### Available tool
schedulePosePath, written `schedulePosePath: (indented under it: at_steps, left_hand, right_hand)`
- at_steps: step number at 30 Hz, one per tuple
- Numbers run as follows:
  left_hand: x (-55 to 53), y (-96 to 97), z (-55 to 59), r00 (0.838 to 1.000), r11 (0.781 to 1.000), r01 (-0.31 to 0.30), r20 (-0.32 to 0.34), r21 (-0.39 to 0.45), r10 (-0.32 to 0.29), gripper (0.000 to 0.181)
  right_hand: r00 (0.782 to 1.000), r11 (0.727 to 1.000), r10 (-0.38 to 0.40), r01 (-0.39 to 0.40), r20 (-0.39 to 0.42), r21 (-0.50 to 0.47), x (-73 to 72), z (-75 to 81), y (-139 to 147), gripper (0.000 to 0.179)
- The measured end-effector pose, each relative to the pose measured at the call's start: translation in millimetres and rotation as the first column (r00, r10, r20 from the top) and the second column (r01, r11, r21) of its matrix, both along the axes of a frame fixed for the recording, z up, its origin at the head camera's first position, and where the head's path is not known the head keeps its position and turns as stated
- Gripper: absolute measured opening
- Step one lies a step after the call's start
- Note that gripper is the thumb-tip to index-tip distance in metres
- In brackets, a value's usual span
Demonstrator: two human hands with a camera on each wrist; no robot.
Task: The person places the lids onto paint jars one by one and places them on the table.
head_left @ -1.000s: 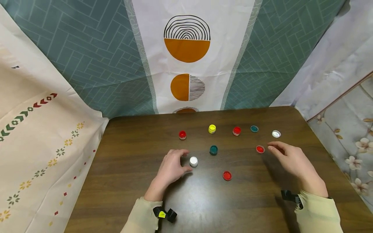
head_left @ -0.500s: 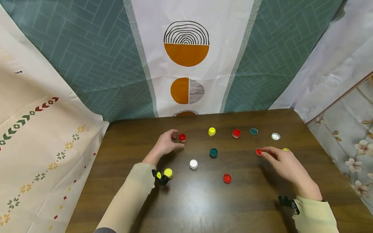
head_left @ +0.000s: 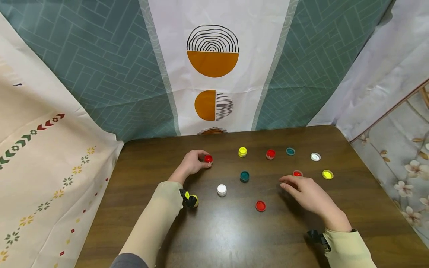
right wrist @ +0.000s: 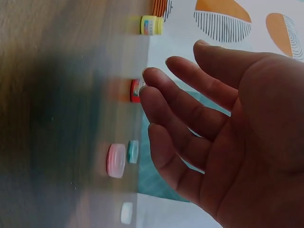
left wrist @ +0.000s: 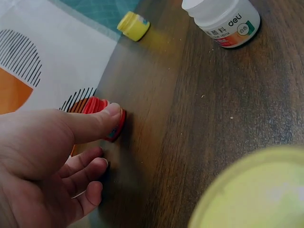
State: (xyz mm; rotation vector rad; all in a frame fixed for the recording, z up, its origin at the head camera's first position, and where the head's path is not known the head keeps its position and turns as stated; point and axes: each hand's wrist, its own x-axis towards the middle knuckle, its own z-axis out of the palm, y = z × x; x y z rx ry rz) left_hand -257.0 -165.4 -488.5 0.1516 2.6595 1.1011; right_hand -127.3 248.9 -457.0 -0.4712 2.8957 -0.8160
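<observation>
My left hand [head_left: 192, 162] grips a small red paint jar [head_left: 208, 159] at the back left of the table. In the left wrist view the thumb lies across the jar, and the other fingers curl beyond it. Close beside the left wrist stands a yellow-topped jar [head_left: 196, 201], partly hidden by the wrist camera. A white paint jar [left wrist: 228, 23] marked "deli" stands to the right of that. My right hand [head_left: 306, 193] hovers with relaxed fingers, holding nothing. Just behind its fingers lies a red lid [head_left: 297, 173], partly covered in the head view.
Further jars stand mid-table: yellow [head_left: 242, 152], red [head_left: 270, 154] and teal [head_left: 244, 176]. A flat red round piece [head_left: 260, 206] lies nearer the front. Teal [head_left: 290, 151], white [head_left: 315, 157] and yellow [head_left: 327, 174] lids lie at the right. Patterned cloths hang behind.
My left hand has gone from beside the white jar to the red jar at the back left and taken hold of it. My right hand has shifted left, uncovering the yellow lid.
</observation>
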Motion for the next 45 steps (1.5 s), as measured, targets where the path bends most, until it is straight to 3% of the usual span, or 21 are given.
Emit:
schedulePosePath:
  at_steps: [6, 15, 20, 23, 27, 33, 38, 40, 45]
  left_hand:
    - [2.0, -2.0, -0.4, 0.999, 1.0, -0.031, -0.013, 0.007, 0.031, 0.044]
    - [4.0, -7.3, -0.7, 0.99, 0.994, -0.098, -0.099, 0.057, 0.103, 0.04]
    - [6.9, -8.5, 8.5, 0.986, 0.977, -0.127, -0.087, 0.171, 0.144, 0.041]
    - [12.6, -7.5, 16.2, 0.983, 0.946, -0.147, -0.062, 0.288, 0.171, 0.044]
    - [22.8, -3.1, 25.3, 0.983, 0.911, -0.129, -0.07, 0.392, 0.169, 0.048]
    - [44.7, 2.1, 34.4, 0.981, 0.907, -0.055, -0.144, 0.418, 0.126, 0.05]
    - [71.9, 5.2, 41.9, 0.976, 0.882, 0.022, -0.2, 0.47, 0.082, 0.046]
    - [82.8, 6.7, 43.0, 0.973, 0.865, 0.046, -0.218, 0.499, 0.074, 0.045]
    - [104.0, 9.4, 39.4, 0.972, 0.796, 0.058, -0.217, 0.603, 0.094, 0.042]
  right_hand:
    - [0.999, 0.999, 0.035, -0.035, 0.012, -0.011, -0.3, -1.4, -6.0, 0.029]
    - [0.997, 0.997, 0.077, -0.076, 0.026, -0.019, -0.1, -3.6, -14.0, 0.031]
    - [0.994, 0.995, 0.099, -0.098, 0.044, -0.018, 1.9, -4.6, -21.9, 0.032]
    - [0.991, 0.992, 0.125, -0.124, 0.049, -0.016, 2.8, -5.2, -26.1, 0.031]
    - [0.991, 0.992, 0.123, -0.123, 0.045, -0.008, 3.0, -4.6, -29.0, 0.029]
    - [0.989, 0.991, 0.137, -0.136, 0.057, -0.022, 2.9, -2.6, -32.1, 0.031]
    - [0.99, 0.991, 0.13, -0.129, 0.05, -0.025, 5.8, 0.8, -31.7, 0.031]
    - [0.99, 0.991, 0.134, -0.132, 0.051, -0.029, 6.4, 1.5, -31.7, 0.032]
    - [0.985, 0.988, 0.149, -0.145, 0.085, -0.052, 5.6, 0.5, -34.2, 0.035]
